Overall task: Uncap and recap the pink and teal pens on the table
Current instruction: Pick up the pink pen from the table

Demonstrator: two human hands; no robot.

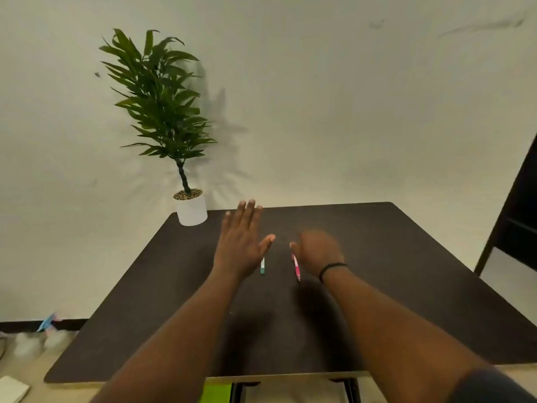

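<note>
You were at the reach: your left hand (242, 245) hovered flat and open beside the teal pen (262, 267), your blurred right hand (318, 251) empty over the pink pen (295, 266), both pens lying on the table (406, 271). Next, I judged, you needed a barrel-and-cap pinch. The white pot (191, 210) held a plant.

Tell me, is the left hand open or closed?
Open: the left hand hovers flat with fingers spread above the table, holding nothing; the teal pen lies beside it.
</note>
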